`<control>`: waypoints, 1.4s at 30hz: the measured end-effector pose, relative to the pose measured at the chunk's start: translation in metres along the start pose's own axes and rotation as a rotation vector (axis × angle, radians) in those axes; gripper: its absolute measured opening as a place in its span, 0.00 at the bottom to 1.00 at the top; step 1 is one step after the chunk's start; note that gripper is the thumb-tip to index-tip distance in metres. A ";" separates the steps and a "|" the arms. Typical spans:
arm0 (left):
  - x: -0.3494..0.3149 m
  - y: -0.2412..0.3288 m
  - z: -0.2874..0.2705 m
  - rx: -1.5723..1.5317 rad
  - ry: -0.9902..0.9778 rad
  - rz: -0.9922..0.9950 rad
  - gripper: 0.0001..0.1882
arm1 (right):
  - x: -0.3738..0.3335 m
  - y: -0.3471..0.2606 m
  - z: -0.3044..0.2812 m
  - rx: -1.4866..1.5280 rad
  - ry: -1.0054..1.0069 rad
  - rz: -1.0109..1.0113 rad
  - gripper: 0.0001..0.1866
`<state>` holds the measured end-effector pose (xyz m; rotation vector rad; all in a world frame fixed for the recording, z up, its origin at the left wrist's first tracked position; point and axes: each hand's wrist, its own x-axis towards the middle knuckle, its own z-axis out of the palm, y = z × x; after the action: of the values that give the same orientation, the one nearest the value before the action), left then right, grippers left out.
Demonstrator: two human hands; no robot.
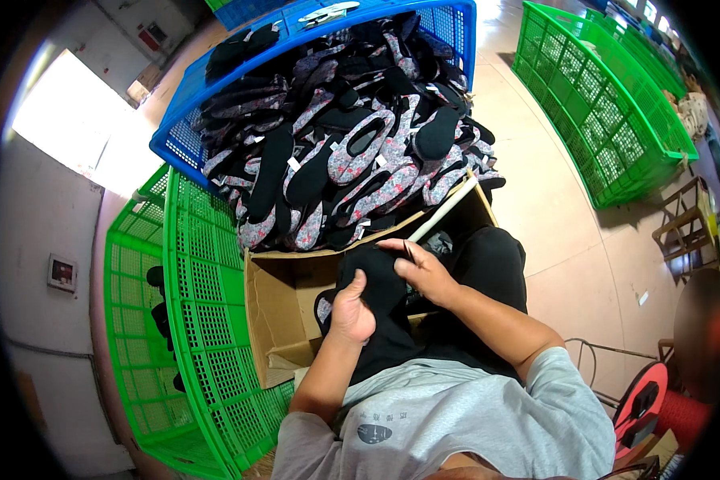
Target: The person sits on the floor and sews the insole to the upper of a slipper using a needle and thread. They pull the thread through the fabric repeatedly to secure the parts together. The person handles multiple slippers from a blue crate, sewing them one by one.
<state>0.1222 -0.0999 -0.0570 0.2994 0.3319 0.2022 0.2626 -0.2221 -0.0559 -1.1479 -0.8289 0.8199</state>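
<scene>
Slipper (374, 270) in left hand (351, 314) near cardboard box (264, 308); pale floor (548, 228).

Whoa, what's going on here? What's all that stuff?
A person's left hand grips a black slipper with a flowery patch showing. The right hand is at its far edge. Beyond the cardboard box, a big heap of similar slippers fills the blue crate.

Lower centre: small characters (384, 416), dark oval emblem (374, 434) on my grey shirt (472, 408). Upper centre: white tags (294, 163) on slippers (362, 148), illegible.
</scene>
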 end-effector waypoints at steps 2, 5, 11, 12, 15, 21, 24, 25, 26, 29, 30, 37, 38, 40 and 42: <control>-0.014 0.007 0.020 -0.045 -0.114 0.032 0.26 | -0.002 -0.007 0.003 0.075 -0.152 -0.039 0.49; -0.026 0.007 0.024 -0.047 -0.172 0.082 0.28 | -0.006 -0.012 0.010 0.138 -0.278 -0.038 0.61; -0.044 0.004 0.014 -0.162 -0.231 0.104 0.27 | -0.009 -0.005 0.018 -0.051 -0.454 -0.095 0.64; -0.045 0.004 0.015 -0.181 -0.239 0.101 0.26 | -0.010 -0.002 0.019 -0.074 -0.458 -0.121 0.63; -0.040 0.008 0.027 -0.210 -0.232 0.083 0.23 | -0.016 0.002 0.019 -0.095 -0.392 -0.142 0.58; -0.042 0.008 0.049 1.132 -0.022 0.243 0.21 | -0.018 0.011 0.017 0.215 -0.005 -0.026 0.39; -0.049 0.003 0.040 2.134 -0.199 0.287 0.23 | -0.004 -0.001 0.015 0.365 0.159 0.166 0.30; -0.051 -0.002 0.035 2.031 -0.162 0.201 0.26 | -0.006 0.003 0.019 0.307 0.173 0.168 0.30; -0.051 -0.004 0.032 2.019 -0.206 0.170 0.25 | -0.008 0.009 0.024 0.243 0.192 0.168 0.30; -0.052 -0.007 0.024 2.045 -0.328 0.134 0.22 | -0.009 0.009 0.026 0.281 0.181 0.281 0.29; -0.053 -0.006 0.027 2.094 -0.351 0.136 0.21 | -0.009 0.006 0.026 0.293 0.165 0.313 0.29; -0.061 0.007 0.038 2.158 -0.280 0.669 0.16 | 0.003 0.007 0.007 0.348 0.092 0.532 0.25; -0.066 0.018 0.044 2.218 -0.276 0.768 0.17 | 0.003 0.009 0.002 0.319 0.046 0.580 0.26; -0.077 0.044 0.049 2.182 -0.047 0.979 0.17 | 0.003 -0.009 0.008 0.343 0.020 0.517 0.29; -0.094 0.086 0.043 2.388 0.256 1.102 0.17 | 0.001 -0.007 0.004 0.332 -0.030 0.516 0.29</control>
<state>0.0376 -0.0537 0.0367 2.8654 0.4845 0.8718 0.2598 -0.2208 -0.0485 -1.0617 -0.3944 1.3472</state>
